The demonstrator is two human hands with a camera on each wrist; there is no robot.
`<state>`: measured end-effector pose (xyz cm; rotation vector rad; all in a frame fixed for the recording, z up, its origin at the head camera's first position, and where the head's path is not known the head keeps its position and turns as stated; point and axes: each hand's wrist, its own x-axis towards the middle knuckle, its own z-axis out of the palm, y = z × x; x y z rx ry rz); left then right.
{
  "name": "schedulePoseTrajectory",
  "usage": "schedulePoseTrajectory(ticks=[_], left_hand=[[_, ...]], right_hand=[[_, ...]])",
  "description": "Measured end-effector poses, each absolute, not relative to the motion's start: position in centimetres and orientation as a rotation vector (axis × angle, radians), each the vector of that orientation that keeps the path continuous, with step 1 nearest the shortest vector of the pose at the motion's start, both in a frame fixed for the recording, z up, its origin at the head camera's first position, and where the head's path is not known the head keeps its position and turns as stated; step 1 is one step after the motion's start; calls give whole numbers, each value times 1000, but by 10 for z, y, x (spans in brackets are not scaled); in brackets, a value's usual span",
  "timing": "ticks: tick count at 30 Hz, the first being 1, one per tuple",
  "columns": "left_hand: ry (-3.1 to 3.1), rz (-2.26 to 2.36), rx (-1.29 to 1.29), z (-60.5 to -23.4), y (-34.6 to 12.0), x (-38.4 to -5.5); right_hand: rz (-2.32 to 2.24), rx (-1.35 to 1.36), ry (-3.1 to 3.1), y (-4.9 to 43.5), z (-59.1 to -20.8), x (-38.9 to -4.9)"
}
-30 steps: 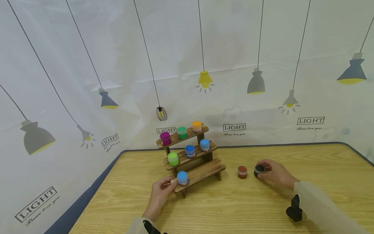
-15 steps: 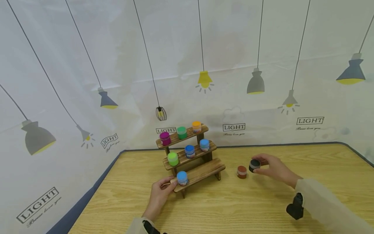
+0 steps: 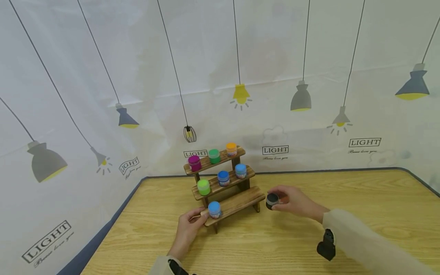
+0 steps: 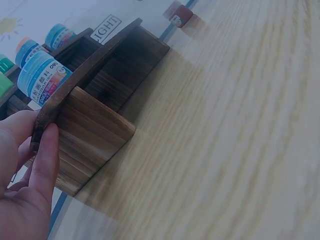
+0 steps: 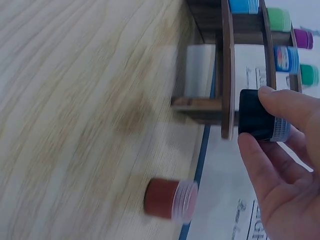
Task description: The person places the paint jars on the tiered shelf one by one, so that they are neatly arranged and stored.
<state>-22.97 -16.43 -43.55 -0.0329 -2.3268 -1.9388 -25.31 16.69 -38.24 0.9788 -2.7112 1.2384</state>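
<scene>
My left hand (image 3: pixel 188 229) grips the left end of the lowest shelf of a three-tier wooden stand (image 3: pixel 242 200); in the left wrist view its thumb and fingers (image 4: pixel 44 165) pinch the shelf's edge. Beside them on that shelf sits a light blue paint jar (image 3: pixel 214 210). Between thumb and fingers my right hand (image 3: pixel 295 201) holds a black paint jar (image 3: pixel 272 200), raised off the table just off the shelf's right end. A red-brown paint jar (image 5: pixel 162 199) stands on the table, largely hidden behind the right hand in the head view.
On the middle shelf are a lime green jar (image 3: pixel 204 187), a dark blue jar (image 3: pixel 223 178) and a light blue jar (image 3: pixel 241 171). Purple (image 3: pixel 194 163), green (image 3: pixel 214 156) and orange (image 3: pixel 232 149) jars line the top. A lamp-printed backdrop (image 3: pixel 275 114) rises behind the wooden table (image 3: pixel 240 248).
My right hand has lifted the black paint jar off the table and carried it left, past the red-brown jar, to the stand's right end. The left hand stays in place.
</scene>
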Motion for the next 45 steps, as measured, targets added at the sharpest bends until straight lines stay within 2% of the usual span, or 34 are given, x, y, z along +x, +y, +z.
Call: schedulePoseTrajectory(ticks=[9, 16, 32, 45], left_hand=[[-2332, -1911, -43, -436, -165, -231], [-2343, -1905, -37, -437, -165, -232], [-2335, -1911, -29, -439, -165, -233], [-2320, -1929, -29, -437, -164, -232]], right_hand=[[1264, 1092, -2667, 121, -383, -254], [1368, 1068, -2694, 97, -384, -260], [1313, 1067, -2667, 70, -387, -273], [1324, 1047, -2677, 66, -394, -274]])
